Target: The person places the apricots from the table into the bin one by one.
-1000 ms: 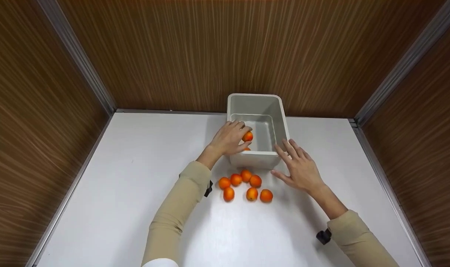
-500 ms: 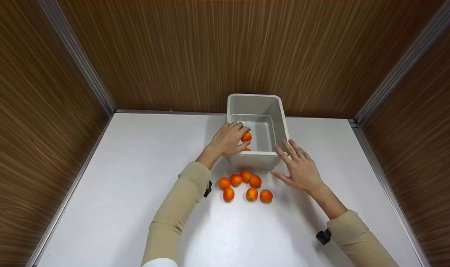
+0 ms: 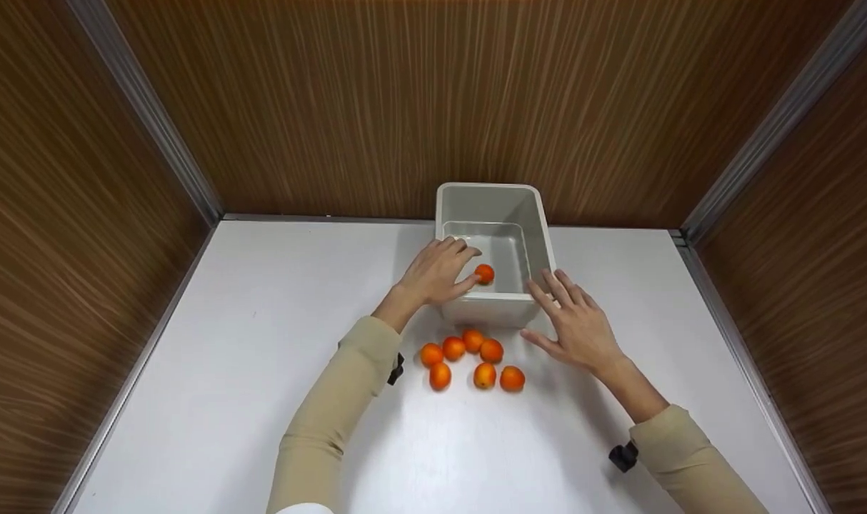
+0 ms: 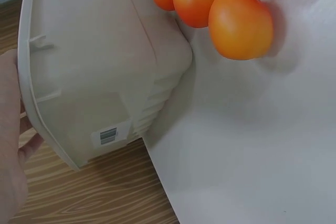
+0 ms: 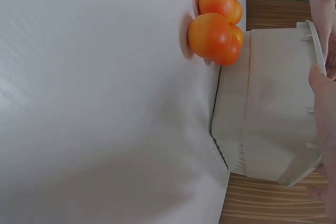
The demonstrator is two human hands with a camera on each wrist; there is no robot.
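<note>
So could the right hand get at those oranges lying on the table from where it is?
Probably yes. The right hand rests open against the bin, and the oranges lie in the open just beside it, with nothing between them.

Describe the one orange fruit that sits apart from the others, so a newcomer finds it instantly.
Find the grey bin at the back of the white table. Inside it, by the left hand, lies a single orange fruit. The other six cluster on the table outside the bin.
</note>
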